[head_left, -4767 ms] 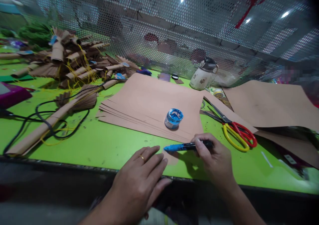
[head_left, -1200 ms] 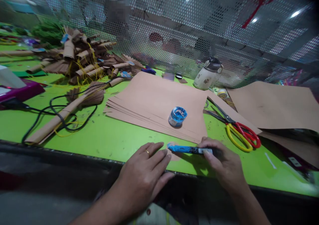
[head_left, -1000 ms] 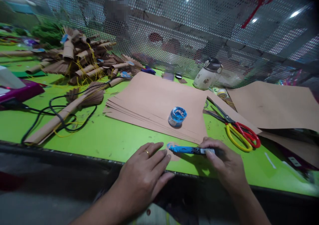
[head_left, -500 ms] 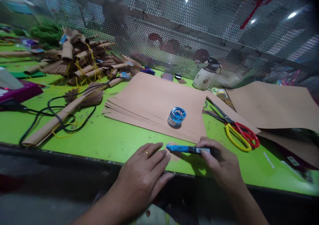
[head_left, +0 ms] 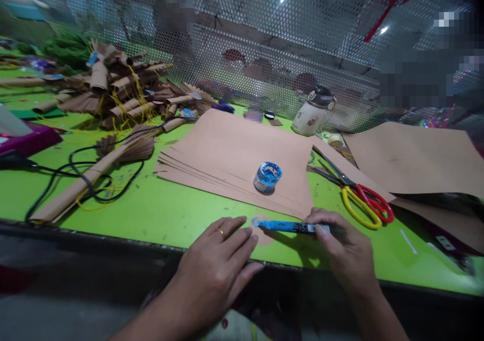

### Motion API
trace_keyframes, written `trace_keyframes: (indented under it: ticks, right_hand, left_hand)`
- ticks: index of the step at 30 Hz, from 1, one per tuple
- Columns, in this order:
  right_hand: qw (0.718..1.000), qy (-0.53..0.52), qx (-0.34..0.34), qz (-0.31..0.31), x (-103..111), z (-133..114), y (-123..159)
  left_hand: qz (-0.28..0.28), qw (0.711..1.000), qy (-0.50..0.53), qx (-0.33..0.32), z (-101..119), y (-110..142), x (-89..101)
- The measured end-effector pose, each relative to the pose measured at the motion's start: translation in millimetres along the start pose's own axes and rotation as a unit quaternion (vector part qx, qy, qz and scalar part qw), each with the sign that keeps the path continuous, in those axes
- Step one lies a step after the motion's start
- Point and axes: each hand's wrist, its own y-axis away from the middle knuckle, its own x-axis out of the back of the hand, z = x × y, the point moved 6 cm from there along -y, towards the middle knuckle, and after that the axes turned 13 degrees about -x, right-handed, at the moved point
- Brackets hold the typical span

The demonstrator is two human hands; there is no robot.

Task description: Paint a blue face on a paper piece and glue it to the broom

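My left hand (head_left: 217,260) lies flat, fingers stretched out. Its fingertips touch the edge of a small round piece of brown paper (head_left: 264,236) near the table's front edge. In my right hand (head_left: 346,248) is a slim blue pen-like stick (head_left: 282,226), dark and labelled toward the grip. Its paint-covered tip meets the paper piece, where a wet blue smear shows. Just beyond stands an uncapped jar of blue paint (head_left: 267,177), on a stack of brown paper sheets (head_left: 234,149).
Scissors with red and yellow handles (head_left: 361,207) lie to the right. Behind them are a bottle (head_left: 313,112) and more brown paper (head_left: 416,159). Paper rolls with yellow string (head_left: 124,91) are heaped on the left, near a black cable (head_left: 70,167). A perforated metal screen (head_left: 242,44) closes the back.
My right hand has moved slightly right, drawing the stick's tip across the paper piece and leaving more blue smear visible. My left hand stays in place.
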Motion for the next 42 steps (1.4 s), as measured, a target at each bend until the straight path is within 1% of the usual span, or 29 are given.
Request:
trace_keyframes:
  ticks: [7, 11, 19, 23, 28, 31, 34, 36, 42]
  right_hand:
    - [0.999, -0.004, 0.023, -0.032, -9, -12, -3]
    - [0.999, -0.004, 0.022, -0.041, -9, -11, -3]
    - [0.999, -0.008, 0.014, -0.027, -5, -6, -3]
    - [1.000, -0.008, -0.007, 0.007, 1, 1, -2]
    - [0.997, -0.028, -0.063, 0.042, 4, 13, -2]
    - [0.993, -0.047, -0.097, 0.052, 3, 15, -4]
    - [0.987, -0.060, -0.137, 0.050, 2, 12, -9]
    - [0.986, -0.058, -0.151, 0.049, 0, 6, -14]
    - [0.988, -0.051, -0.135, 0.056, -8, -12, -25]
  left_hand:
    - [-0.010, 1.000, -0.005, 0.004, 0, 4, -2.2]
    - [-0.011, 1.000, 0.000, 0.005, -1, 3, -3.1]
    - [-0.006, 1.000, 0.000, 0.006, 0, 5, -1.8]
    - [-0.007, 1.000, 0.001, 0.007, -1, 3, -2.2]
    - [-0.007, 1.000, -0.003, 0.006, -1, 3, -2.2]
    - [-0.006, 1.000, -0.004, 0.007, 0, 4, -2.1]
    - [-0.004, 1.000, -0.002, 0.007, 0, 4, -1.8]
    - [0.001, 1.000, -0.001, 0.005, -1, 3, -1.1]
    - [0.004, 1.000, 0.000, 0.004, 0, 0, 0.3]
